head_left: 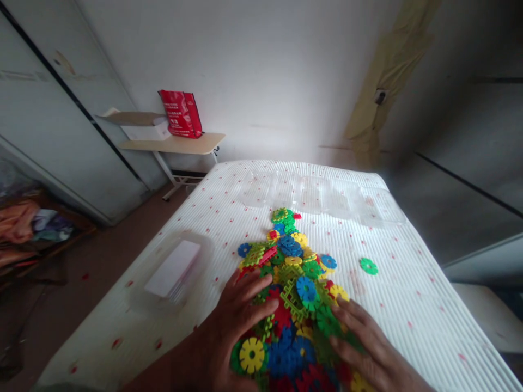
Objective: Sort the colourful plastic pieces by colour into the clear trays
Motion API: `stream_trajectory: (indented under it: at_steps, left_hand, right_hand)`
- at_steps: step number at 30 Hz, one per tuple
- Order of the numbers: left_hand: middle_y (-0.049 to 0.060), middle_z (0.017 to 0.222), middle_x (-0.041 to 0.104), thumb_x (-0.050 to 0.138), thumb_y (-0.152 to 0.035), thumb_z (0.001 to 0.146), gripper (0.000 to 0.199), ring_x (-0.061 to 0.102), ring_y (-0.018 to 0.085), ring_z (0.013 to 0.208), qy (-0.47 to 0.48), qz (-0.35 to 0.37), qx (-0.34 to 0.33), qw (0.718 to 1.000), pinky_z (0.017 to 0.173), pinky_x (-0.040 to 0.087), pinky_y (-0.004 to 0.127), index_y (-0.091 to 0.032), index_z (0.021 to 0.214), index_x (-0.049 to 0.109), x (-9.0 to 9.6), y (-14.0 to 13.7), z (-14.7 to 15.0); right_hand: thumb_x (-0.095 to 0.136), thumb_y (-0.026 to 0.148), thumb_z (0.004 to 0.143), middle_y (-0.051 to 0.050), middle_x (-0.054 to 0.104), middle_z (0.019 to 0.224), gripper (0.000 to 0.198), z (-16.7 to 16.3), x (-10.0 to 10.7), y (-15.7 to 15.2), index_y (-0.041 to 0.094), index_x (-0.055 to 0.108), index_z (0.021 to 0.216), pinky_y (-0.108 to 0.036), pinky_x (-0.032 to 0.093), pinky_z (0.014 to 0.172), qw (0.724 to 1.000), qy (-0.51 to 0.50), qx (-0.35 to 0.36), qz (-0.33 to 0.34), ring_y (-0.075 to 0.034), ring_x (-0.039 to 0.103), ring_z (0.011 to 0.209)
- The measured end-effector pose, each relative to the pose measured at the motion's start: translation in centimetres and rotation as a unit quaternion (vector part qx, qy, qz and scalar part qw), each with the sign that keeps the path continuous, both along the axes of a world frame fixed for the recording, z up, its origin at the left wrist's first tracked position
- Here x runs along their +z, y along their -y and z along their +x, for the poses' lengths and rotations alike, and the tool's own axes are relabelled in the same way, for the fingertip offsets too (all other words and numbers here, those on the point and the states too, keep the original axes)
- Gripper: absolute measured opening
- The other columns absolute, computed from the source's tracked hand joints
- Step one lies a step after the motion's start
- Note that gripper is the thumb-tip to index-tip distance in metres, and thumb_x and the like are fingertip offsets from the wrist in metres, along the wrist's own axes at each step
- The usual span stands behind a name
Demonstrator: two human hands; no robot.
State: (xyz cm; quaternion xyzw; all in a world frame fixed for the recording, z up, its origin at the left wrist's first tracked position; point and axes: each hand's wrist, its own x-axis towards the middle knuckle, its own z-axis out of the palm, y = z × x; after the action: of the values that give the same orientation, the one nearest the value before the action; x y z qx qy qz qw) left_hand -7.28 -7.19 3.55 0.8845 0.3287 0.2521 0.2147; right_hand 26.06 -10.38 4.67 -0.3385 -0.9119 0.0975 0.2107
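A heap of plastic interlocking discs point(290, 283) in red, yellow, green and blue lies on the white, red-speckled bed cover point(204, 212). My left hand point(241, 310) rests against the heap's left side, fingers spread and touching the pieces. On the opposite side, my right hand point(363, 337) lies along the heap with its fingers stretched out over the edge pieces. Neither hand has a piece gripped. One green disc point(369, 266) sits alone to the right of the pile. Some yellow-green square lattice pieces point(294, 299) are mixed in.
Clear plastic trays point(322, 196) stand in a row beyond the heap. To the left is a clear container point(174, 272) with white cards in it. A small table point(192, 142) by the wall carries a red bag point(181, 114) and a white box point(145, 130).
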Motion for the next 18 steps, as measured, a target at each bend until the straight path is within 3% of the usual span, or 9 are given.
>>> stream_trajectory:
  at_steps: [4,9,13,18]
  left_hand:
    - [0.003,0.150,0.024,0.057,-0.071,0.065,0.083,0.023,0.035,0.135,-0.056,0.055,0.050,0.996,0.108,0.018,0.057,-0.041,0.137,0.028,-2.4,2.8,-0.3]
    - [0.008,0.153,0.015,0.055,-0.075,0.062,0.093,0.019,0.039,0.135,-0.096,0.089,0.080,0.988,0.107,0.015,0.059,-0.034,0.140,0.026,-3.7,3.5,1.1]
    - [0.014,0.152,0.011,0.056,-0.073,0.062,0.097,0.021,0.041,0.134,-0.094,0.107,0.099,0.985,0.108,0.014,0.057,-0.027,0.142,0.026,-3.5,3.0,2.2]
    - [0.013,0.152,0.014,0.057,-0.045,0.079,0.074,0.021,0.036,0.135,-0.039,0.132,0.094,0.986,0.106,0.025,0.051,-0.025,0.143,0.024,-3.4,1.0,4.8]
  right_hand:
    - [0.050,0.043,0.083,-0.004,0.034,0.146,0.056,0.5,-2.6,1.7,0.030,0.040,0.137,-0.048,0.031,0.106,0.997,0.044,-0.007,0.063,-0.030,0.024,0.136]
    - [0.058,0.048,0.076,-0.010,0.023,0.150,0.073,-1.3,-4.6,0.9,0.025,0.034,0.141,-0.056,0.034,0.100,0.993,0.061,-0.042,0.092,-0.038,0.022,0.135]
    - [0.062,0.049,0.072,-0.013,0.017,0.151,0.081,-3.1,-4.6,-0.5,0.024,0.030,0.143,-0.057,0.039,0.095,0.995,0.028,-0.057,0.071,-0.041,0.023,0.133]
    - [0.057,0.036,0.080,-0.012,0.024,0.149,0.070,-3.8,-3.4,-3.9,0.026,0.027,0.143,-0.052,0.041,0.096,0.996,-0.052,-0.063,0.045,-0.035,0.035,0.128]
